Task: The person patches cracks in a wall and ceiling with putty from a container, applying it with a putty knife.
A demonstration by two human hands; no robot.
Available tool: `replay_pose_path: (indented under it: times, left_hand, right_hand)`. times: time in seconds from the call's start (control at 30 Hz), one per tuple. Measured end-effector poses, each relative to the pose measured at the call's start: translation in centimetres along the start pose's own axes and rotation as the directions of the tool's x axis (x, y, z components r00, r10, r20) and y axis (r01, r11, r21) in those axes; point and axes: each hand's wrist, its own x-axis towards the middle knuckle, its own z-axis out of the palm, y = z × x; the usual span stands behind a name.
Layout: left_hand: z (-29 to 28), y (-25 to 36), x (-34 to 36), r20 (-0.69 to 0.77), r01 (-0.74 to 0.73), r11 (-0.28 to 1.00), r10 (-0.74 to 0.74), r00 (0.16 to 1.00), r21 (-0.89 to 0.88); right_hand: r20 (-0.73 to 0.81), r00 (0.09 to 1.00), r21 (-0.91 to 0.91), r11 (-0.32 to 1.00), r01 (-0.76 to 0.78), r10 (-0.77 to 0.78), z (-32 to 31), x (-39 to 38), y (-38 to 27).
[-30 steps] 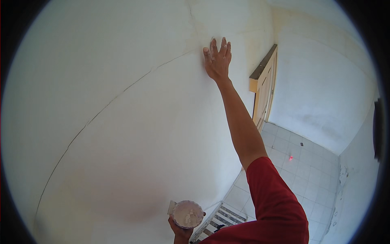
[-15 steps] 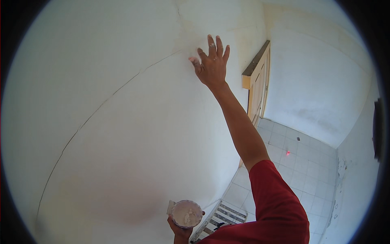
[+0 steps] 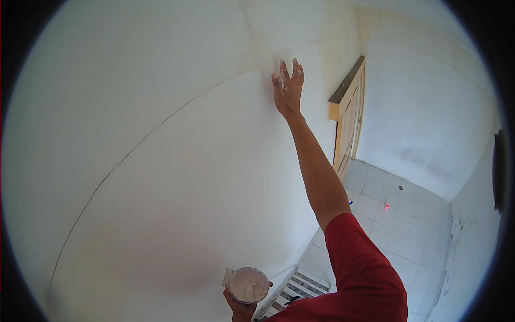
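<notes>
My right hand (image 3: 289,88) is raised to the white wall (image 3: 177,177), its fingers apart and marked with white residue. It holds nothing that I can see, and the fingertips are at or very near the surface, just right of where a long thin crack (image 3: 144,140) fades out. Low in front of me, my left hand (image 3: 241,308) grips a round bowl (image 3: 249,285) from below. Pale, lumpy paste (image 3: 251,287) lies inside it. A flat, light-coloured scraper blade (image 3: 227,277) sticks up beside the bowl's left rim; its handle is hidden.
Beneath me to the right is a slatted rack or ladder-like frame (image 3: 300,287). A wooden door (image 3: 347,115) with a projecting top ledge stands beyond my right arm. Small objects, one of them pink (image 3: 386,206), lie on the tiled floor (image 3: 397,231). The right wall has peeling patches.
My right hand has turned slightly, with its fingers now closer together, still beside the crack's upper end. The whole view has shifted a little. My left hand keeps holding the bowl.
</notes>
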Motion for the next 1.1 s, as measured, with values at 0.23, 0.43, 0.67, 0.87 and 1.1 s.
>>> replay_pose_path:
  times: [0.23,0.43,0.67,0.87,1.1]
  left_hand:
    - [-1.6,0.1,0.0,-0.039,-0.021,0.999,0.022,0.999,0.031]
    - [-1.2,-0.5,0.0,-0.065,-0.007,1.0,0.006,0.998,-0.018]
    - [-1.7,-0.1,0.0,-0.038,-0.029,1.0,0.029,0.999,0.002]
    - [-0.8,-0.1,-0.1,-0.03,-0.011,1.0,0.011,0.999,0.009]
    - [-1.3,-0.3,-0.2,-0.05,-0.023,1.0,0.023,0.998,-0.008]
  right_hand:
    - [0.02,0.99,-0.049,0.989,0.14,-0.139,1.0,0.7,-2.5]
    - [-0.038,0.999,-0.056,0.998,-0.003,0.001,0.6,1.5,-1.8]
    - [0.115,0.883,0.033,0.89,0.455,-0.455,-0.4,0.6,-3.8]
    - [0.015,0.988,-0.067,0.986,0.155,-0.154,-0.2,1.2,-2.8]
    - [-0.054,0.987,0.032,0.988,0.152,-0.15,-0.6,0.5,-2.6]
